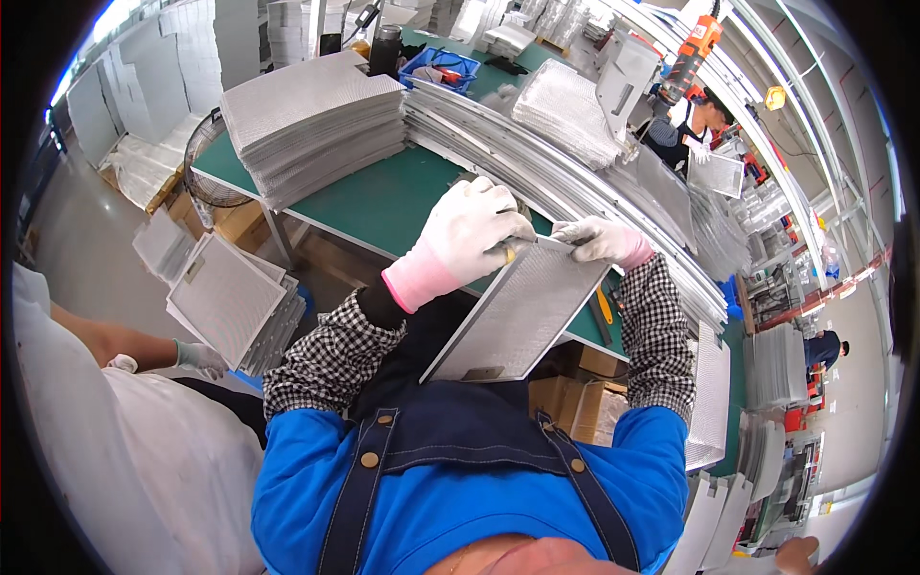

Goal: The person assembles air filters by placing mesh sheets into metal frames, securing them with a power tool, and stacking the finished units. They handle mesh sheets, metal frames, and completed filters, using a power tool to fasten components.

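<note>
- The left hand (pixel 467 235), in a white glove with a pink cuff, reaches forward from a checked sleeve and bends at the wrist; its fingers (pixel 498 230) curl over the top edge of a metal mesh panel (pixel 517 311), clamped on it.
- The right hand (pixel 604 240), gloved the same way, comes in from the other side, and its fingers pinch the panel's upper right corner.
- The mesh panel is held tilted between both hands, in front of the person's chest and above the near edge of the counter (pixel 383 196).
- The counter has a green top; a tall stack of mesh panels (pixel 311 125) sits on its far left, and a long pile of metal frames (pixel 537 163) runs across it.
- A blue tray (pixel 439 67) stands further back.
- More panels (pixel 225 297) lean beside the counter near another person's gloved hand (pixel 201 357).
- An orange power tool (pixel 692 48) hangs overhead at the right.
</note>
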`<state>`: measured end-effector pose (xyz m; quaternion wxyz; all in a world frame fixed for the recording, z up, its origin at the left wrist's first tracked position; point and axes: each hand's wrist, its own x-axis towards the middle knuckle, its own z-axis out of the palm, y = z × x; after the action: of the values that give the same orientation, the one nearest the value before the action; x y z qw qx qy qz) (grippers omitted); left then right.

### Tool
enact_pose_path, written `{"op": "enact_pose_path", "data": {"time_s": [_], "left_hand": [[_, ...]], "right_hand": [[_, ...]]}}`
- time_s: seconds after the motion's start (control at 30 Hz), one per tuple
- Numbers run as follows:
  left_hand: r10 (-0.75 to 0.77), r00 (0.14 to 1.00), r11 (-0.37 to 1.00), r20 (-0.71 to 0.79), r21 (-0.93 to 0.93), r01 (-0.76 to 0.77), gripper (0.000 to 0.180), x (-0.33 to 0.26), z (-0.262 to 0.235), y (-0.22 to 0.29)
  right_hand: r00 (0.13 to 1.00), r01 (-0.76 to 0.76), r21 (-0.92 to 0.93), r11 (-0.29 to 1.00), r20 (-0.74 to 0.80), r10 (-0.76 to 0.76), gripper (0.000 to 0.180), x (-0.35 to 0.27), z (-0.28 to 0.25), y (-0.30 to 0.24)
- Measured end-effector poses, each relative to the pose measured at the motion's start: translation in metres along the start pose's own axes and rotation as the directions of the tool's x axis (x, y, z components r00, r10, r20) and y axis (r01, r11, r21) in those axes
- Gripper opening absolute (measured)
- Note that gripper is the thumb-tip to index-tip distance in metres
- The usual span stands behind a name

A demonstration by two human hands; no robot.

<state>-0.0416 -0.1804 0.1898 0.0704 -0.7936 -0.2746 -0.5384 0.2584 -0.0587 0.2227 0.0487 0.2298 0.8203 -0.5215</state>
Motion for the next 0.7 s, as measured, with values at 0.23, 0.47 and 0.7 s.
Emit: {"op": "enact_pose_path", "data": {"time_s": [0.23, 0.47, 0.7], "left_hand": [[-0.032, 0.998, 0.969, 0.062, -0.243, 0.046, 0.02, 0.008, -0.003, -0.012], [-0.078, 0.995, 0.961, 0.066, -0.26, 0.093, 0.018, 0.009, -0.005, -0.02], [-0.004, 0.999, 0.991, 0.047, -0.132, 0.01, 0.02, 0.004, 0.001, -0.017]], "right_hand": [[0.996, -0.068, -0.11, 0.992, -0.064, 0.061, 0.056, -0.006, 0.002, -0.004], [0.997, 0.052, -0.043, 0.998, -0.058, -0.054, 0.061, -0.003, -0.003, 0.013], [0.999, 0.021, 0.008, 1.0, -0.048, -0.02, 0.06, 0.0, 0.001, 0.004]]}}
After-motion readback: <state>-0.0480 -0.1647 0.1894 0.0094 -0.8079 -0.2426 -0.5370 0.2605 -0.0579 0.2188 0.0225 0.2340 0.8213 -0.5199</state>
